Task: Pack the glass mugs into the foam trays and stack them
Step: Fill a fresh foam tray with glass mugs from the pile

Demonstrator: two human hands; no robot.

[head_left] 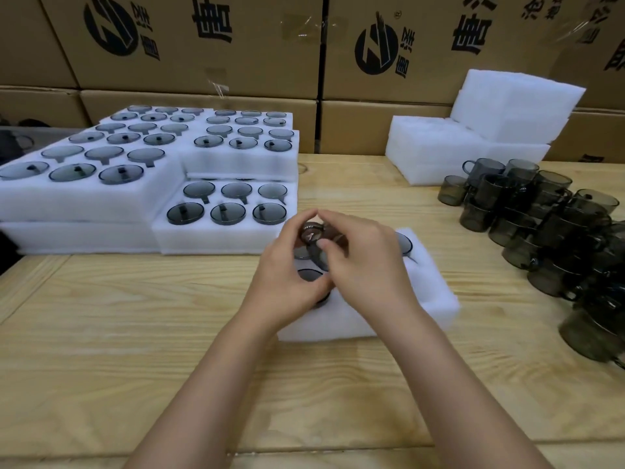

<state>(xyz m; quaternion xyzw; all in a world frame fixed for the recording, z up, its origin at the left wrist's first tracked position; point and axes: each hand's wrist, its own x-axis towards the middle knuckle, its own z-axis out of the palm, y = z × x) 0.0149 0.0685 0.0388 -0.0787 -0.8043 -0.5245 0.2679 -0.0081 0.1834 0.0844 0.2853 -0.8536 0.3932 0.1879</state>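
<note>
Your left grip and right grip both hold one mug over the tray. A mug pile sits on the worktop.

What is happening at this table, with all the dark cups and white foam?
A person is packing dark glass mugs. The left hand and right hand together hold one glass mug over the foam tray in the middle, already partly filled. Filled trays are stacked on the left; loose mugs wait on the right, empty foam trays behind them.
</note>
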